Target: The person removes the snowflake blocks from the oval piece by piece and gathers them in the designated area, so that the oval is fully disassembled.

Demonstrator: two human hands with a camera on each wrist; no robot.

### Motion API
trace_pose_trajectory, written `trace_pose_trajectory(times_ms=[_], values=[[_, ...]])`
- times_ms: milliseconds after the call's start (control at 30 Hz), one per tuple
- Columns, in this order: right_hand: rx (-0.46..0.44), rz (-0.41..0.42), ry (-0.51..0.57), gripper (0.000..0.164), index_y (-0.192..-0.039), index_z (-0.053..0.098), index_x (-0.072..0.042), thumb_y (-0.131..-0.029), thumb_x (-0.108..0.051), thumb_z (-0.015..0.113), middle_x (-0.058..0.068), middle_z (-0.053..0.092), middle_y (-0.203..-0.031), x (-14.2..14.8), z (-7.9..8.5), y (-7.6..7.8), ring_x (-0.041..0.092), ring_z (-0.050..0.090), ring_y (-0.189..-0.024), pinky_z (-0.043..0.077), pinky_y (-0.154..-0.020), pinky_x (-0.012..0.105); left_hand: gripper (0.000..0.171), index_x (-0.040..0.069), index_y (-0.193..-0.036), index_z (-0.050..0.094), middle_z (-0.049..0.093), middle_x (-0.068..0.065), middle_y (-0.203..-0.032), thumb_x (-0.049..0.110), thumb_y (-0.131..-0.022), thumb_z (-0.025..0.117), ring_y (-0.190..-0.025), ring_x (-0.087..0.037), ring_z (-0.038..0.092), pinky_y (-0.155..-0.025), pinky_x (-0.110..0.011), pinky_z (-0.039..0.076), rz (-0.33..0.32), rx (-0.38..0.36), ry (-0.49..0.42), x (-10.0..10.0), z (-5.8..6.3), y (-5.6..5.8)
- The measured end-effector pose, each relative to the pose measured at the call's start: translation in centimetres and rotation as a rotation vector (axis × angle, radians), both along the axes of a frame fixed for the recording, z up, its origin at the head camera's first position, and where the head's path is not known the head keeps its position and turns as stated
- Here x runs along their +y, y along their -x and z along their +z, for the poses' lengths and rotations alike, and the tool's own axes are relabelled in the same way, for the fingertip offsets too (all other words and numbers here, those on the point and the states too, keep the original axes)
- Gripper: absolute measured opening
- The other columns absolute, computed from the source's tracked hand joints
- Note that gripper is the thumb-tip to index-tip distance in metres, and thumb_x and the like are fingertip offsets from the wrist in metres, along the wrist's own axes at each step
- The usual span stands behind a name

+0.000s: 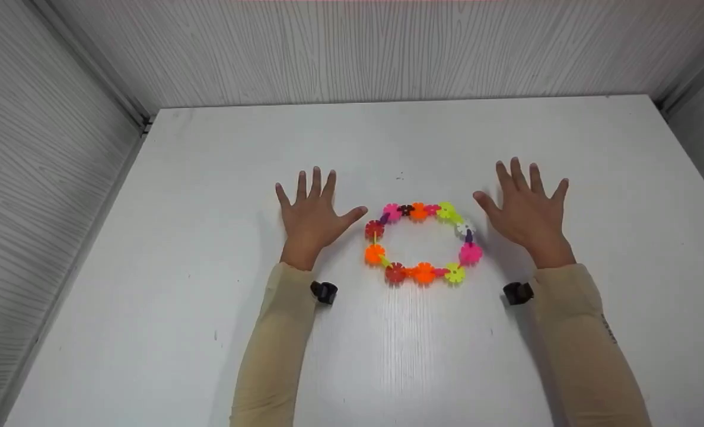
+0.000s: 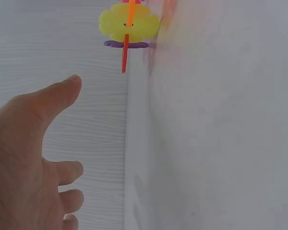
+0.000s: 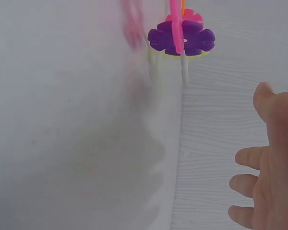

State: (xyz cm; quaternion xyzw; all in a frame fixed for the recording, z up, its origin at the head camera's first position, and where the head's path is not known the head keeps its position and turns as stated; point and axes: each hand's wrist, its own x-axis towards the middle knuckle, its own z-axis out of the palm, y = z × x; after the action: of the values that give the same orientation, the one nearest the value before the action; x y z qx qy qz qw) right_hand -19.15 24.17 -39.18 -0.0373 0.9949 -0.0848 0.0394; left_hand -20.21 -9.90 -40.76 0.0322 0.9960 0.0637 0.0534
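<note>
Ring (image 1: 424, 273) of slotted plastic flowers, linked in a closed loop, stands near the middle of the white table (image 1: 393, 350). Left hand (image 1: 313, 222), to its left: palm down, fingers spread wide, holding nothing; thumb near the ring, apart from it. Right hand (image 1: 529, 216), to its right: same wide spread, nothing held. Caution: slotted joints could part if one side is lifted alone or pulled outward. A thumb swept inward could push the loop askew. Black devices (image 1: 327, 292) at the sleeves (image 1: 274, 350) could snag it if the forearms cross low.
</note>
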Motion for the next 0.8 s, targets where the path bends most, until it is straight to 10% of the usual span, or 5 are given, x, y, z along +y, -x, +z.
trace_pose_trajectory(times_ms=[433,800], values=[[-0.065,0.126,0.249,0.085,-0.156,0.01,-0.018,-0.093,-0.07,0.03,0.012,0.009,-0.163,-2.6,-0.3,0.0,0.037,0.008,-0.15,-0.001,-0.114,0.066,0.093,0.029,-0.156,0.007,0.006,-0.002,-0.163,0.08,-0.083,0.036,-0.152,-0.029,0.002,-0.115,-0.064,-0.005,-0.149,-0.081,-0.154,3.0,0.8,-0.1],[-0.079,0.176,0.206,0.077,-0.156,0.013,-0.017,-0.096,-0.058,0.039,0.011,0.014,-0.162,-4.9,-0.9,0.1,0.036,0.015,-0.149,0.006,-0.116,0.063,0.093,0.029,-0.155,0.012,0.01,-0.002,-0.163,0.079,-0.082,0.041,-0.151,-0.028,0.008,-0.116,-0.063,-0.003,-0.209,-0.099,-0.297,4.7,-0.3,-0.1]])
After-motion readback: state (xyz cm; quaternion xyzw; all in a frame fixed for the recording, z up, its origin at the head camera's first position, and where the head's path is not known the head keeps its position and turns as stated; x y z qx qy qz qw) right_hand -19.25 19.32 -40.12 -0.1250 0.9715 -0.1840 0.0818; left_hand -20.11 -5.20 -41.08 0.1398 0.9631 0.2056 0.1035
